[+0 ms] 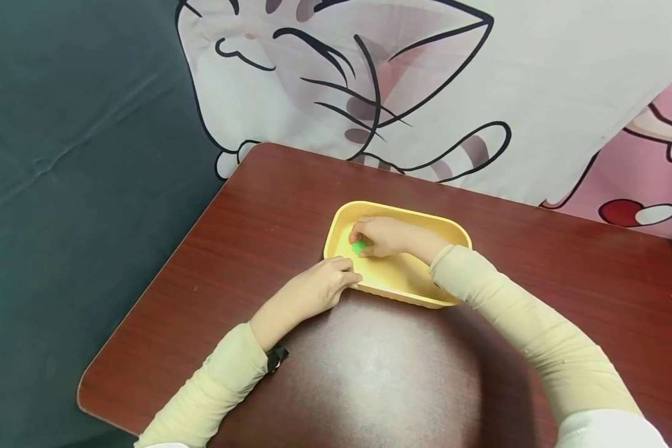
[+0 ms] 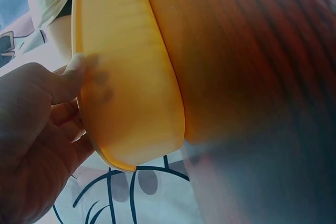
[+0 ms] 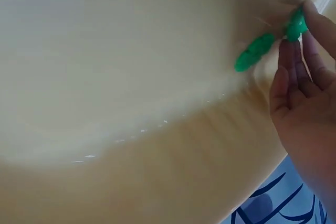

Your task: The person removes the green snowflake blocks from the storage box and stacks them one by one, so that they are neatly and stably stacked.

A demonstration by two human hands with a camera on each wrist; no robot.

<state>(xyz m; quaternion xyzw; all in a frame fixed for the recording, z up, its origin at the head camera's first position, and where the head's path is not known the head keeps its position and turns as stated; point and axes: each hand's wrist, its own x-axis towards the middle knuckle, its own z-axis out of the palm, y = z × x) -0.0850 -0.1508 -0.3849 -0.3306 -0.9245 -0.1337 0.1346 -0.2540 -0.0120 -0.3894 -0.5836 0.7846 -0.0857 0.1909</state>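
- Reddish-brown surface carries one yellow tray.
- Left grip pinches the tray; right grip pinches a green object.
- Cat-printed cloth hangs behind.

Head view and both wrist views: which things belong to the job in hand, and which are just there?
In the job:
green piece, pinched by the right hand
second green shape beside it, piece or reflection unclear
yellow tub, its near rim gripped by the left hand

Just there:
table under the tub
cat-print cloth behind the table
dark cloth at the left
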